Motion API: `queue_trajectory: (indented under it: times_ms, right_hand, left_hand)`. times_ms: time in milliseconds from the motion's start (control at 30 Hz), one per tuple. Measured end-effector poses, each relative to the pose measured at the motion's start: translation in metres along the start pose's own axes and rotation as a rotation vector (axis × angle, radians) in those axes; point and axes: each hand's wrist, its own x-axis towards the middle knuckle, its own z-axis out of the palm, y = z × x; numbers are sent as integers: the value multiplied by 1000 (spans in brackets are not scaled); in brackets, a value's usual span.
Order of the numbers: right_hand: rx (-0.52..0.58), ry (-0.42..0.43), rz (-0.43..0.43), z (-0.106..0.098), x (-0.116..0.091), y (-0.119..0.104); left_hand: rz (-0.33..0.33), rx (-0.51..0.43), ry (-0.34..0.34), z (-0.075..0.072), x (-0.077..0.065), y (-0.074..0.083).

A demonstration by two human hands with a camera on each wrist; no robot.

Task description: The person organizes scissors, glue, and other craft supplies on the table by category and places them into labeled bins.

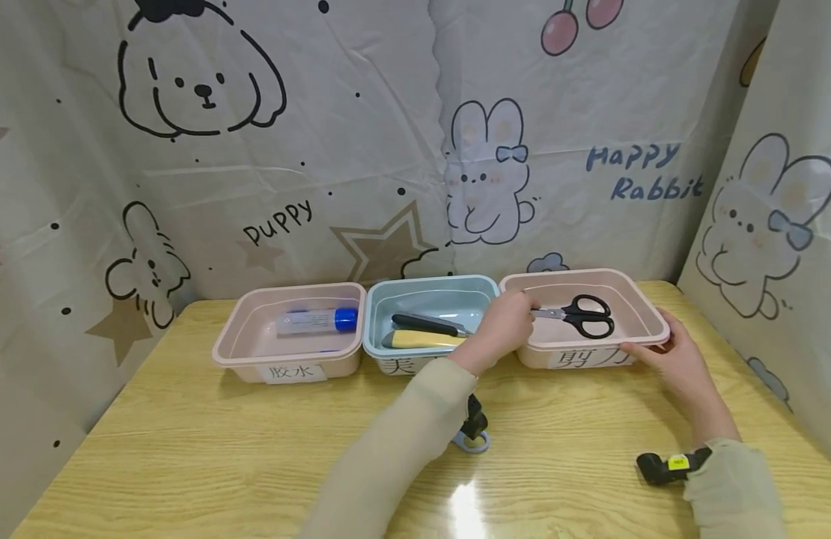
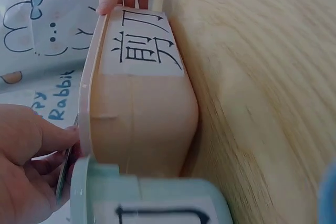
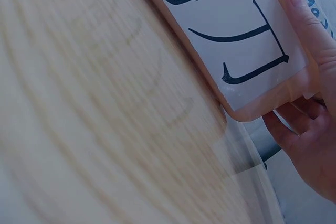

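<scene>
My left hand (image 1: 501, 328) is at the left end of the right pink bin (image 1: 631, 284). Its thumb and fingers pinch the blade end of black-handled scissors (image 1: 587, 318); the handles lie over the bin's inside. A thin metal edge shows between these fingers in the left wrist view, beside the bin's rim (image 2: 86, 98). My right hand (image 1: 678, 367) grips the bin's right front corner. In the right wrist view its thumb (image 3: 302, 6) rests on the rim, with the other fingers lower at the bin's end. The tips of the left fingers are partly hidden.
A blue bin (image 1: 429, 283) in the middle holds a black-handled cutter (image 1: 425, 324) and a yellow one (image 1: 422, 340). A pink bin (image 1: 230, 344) at left contains a blue-capped tube (image 1: 317, 320). A light blue ring-shaped piece (image 1: 472, 443) lies on the table, partly covered by my left sleeve.
</scene>
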Motion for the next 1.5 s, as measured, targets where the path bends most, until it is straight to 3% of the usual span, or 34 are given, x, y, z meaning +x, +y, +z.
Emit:
queue_trajectory:
  times_ms: [267, 467, 700, 833, 1033, 1333, 1500]
  right_hand:
    - [17, -2, -12, 2, -2, 0]
    - [13, 0, -19, 0, -2, 0]
    - [14, 3, -20, 0, -3, -1]
    - [20, 0, -16, 0, -4, -2]
    - [40, -2, -10, -1, -4, -3]
    - [37, 14, -24, -2, -4, -3]
    - [36, 17, -36, -1, -4, -3]
  left_hand:
    - [-18, 61, -105, 19, 22, 17]
    - [-14, 122, -100, 26, 30, 22]
    - [-68, 106, -125, 27, 33, 21]
    - [-50, 92, -104, 27, 31, 18]
    - [43, 100, -47, 18, 19, 15]
    - [222, 86, 20, -1, -20, 18]
    - [238, 10, -5, -10, -39, 13]
